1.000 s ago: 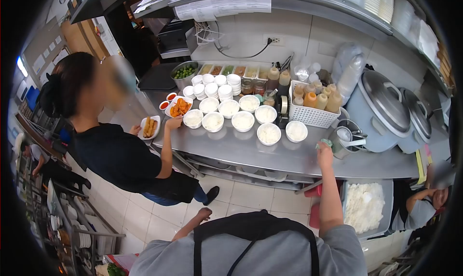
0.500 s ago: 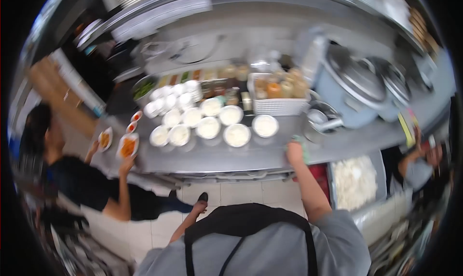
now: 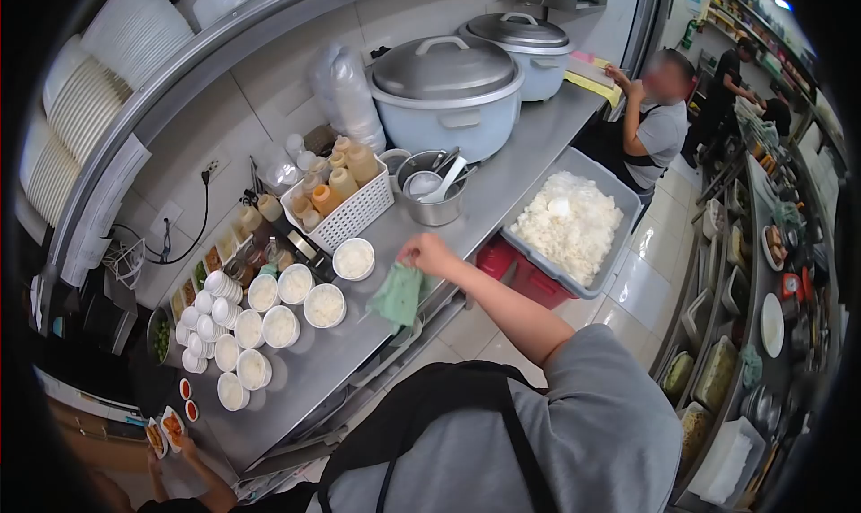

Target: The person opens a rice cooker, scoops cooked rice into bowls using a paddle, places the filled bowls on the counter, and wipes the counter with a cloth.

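Loosely rumpled cloth (image 3: 397,298) (pale green).

The left hand is out of sight. Fingertips on the right hand (image 3: 427,255) are hard to make out against the thin green cloth (image 3: 395,296). Metal lids (image 3: 448,69) hide what is inside two big, round, light-blue pots (image 3: 489,123). A grey plastic tub (image 3: 621,260) covers part of a red plastic bin (image 3: 543,286). Writing on the white paper sheets (image 3: 100,197) is too small to read. The bottom edge cuts off another person (image 3: 213,490). A blur covers the head of a grey-shirted person (image 3: 664,129).
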A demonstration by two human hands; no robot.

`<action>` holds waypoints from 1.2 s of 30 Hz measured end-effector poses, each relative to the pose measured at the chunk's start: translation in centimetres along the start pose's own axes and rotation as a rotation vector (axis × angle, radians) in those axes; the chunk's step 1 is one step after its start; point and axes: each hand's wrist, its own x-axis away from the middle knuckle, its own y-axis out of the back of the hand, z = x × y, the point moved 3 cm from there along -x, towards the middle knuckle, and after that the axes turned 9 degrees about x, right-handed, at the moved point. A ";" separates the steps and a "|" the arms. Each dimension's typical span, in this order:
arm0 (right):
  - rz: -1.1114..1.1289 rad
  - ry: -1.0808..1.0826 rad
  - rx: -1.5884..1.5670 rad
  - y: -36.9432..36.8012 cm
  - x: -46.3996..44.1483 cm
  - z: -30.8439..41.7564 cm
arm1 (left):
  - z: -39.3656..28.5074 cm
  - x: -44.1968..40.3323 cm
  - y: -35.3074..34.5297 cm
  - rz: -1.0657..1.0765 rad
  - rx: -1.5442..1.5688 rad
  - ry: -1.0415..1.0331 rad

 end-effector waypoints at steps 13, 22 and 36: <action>0.001 -0.050 0.268 -3.4 0.6 -2.2 | -8.8 -2.6 7.2 -0.044 -0.087 -0.287; 0.032 -0.069 0.306 -2.6 1.7 -1.7 | -16.7 3.1 -9.8 1.353 0.182 -0.168; 0.048 -0.059 0.328 -2.2 1.8 -1.8 | -14.1 0.4 -18.6 0.979 -1.001 -1.678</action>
